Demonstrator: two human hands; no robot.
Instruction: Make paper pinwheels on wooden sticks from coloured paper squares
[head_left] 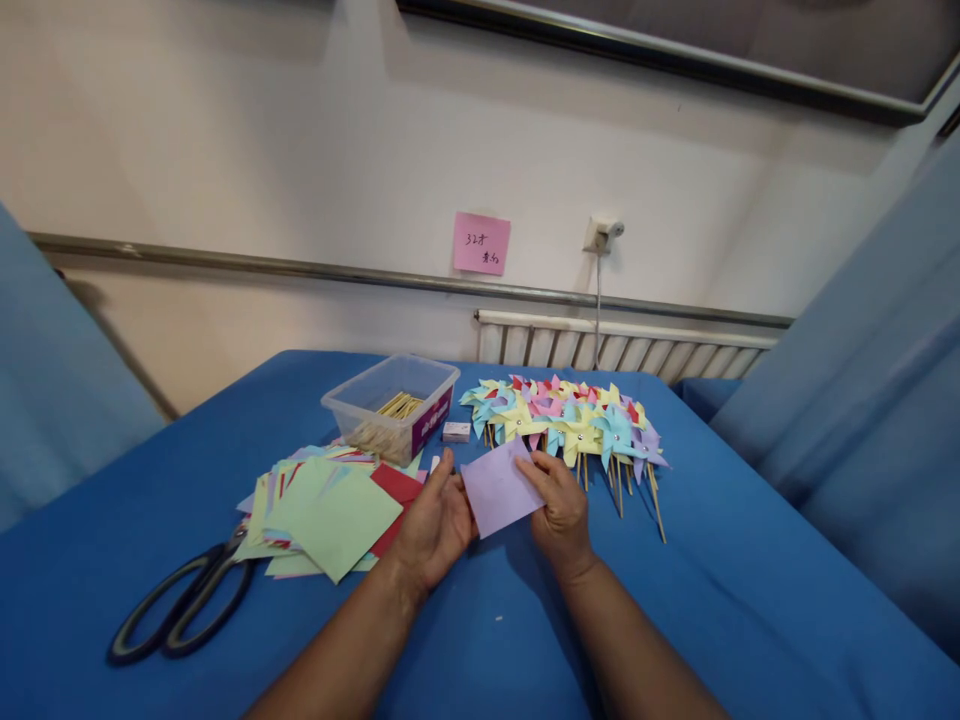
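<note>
A square of purple paper (pixel 501 488) is held up over the table in front of me. My right hand (pixel 561 512) pinches its right side, thumb on top. My left hand (pixel 437 525) is at the paper's left edge, palm turned inward and thumb raised apart from the sheet; its fingertips are partly hidden near that edge. Left of that hand lies a loose pile of coloured paper squares (pixel 334 515), with light green on top and red at its side. Finished paper pinwheels (pixel 577 425) on wooden sticks lie bunched beyond my right hand.
A clear plastic box (pixel 352 405) holding thin wooden sticks stands behind the pile, with a small box (pixel 456 432) beside it. Large scissors (pixel 184 605) lie at the left on the blue tablecloth (pixel 720 590). A radiator (pixel 547 342) is against the wall.
</note>
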